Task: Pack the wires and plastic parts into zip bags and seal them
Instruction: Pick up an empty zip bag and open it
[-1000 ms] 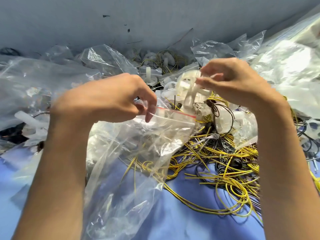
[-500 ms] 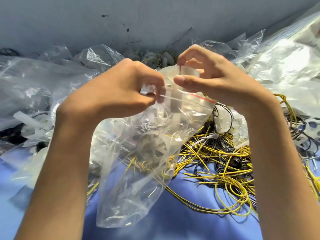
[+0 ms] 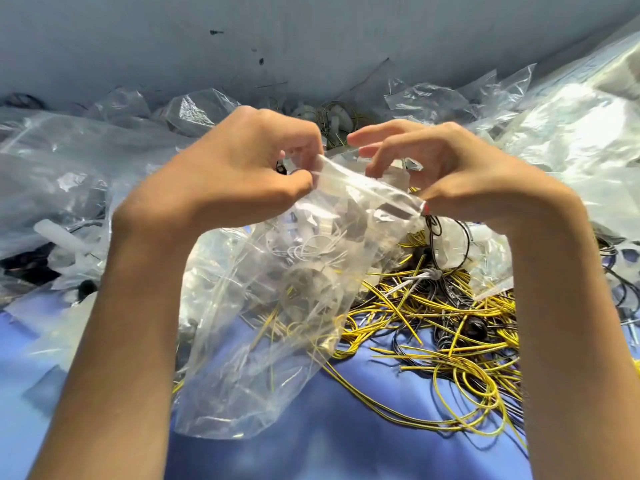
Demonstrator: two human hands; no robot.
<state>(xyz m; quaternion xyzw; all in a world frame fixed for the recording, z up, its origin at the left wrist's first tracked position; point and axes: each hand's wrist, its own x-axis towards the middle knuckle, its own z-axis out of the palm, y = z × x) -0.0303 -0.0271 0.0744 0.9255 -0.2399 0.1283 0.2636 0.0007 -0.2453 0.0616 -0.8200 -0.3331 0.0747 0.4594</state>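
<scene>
Over blue cloth [image 3: 346, 431], left fingers [image 3: 294, 186] pinch one end of the zip bag [image 3: 277, 306], right fingers [image 3: 431, 199] the other.

Looking like packing workshop: yellow wires [image 3: 450, 341] sprawling in heap on blue worktop [image 3: 346, 445], clear bags [image 3: 52, 161] piling up left and far, grey wall [image 3: 311, 36] behind.

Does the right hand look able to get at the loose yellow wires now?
Probably yes: the yellow wires lie uncovered below the right hand, though it first must release the zip bag it pinches.
</scene>
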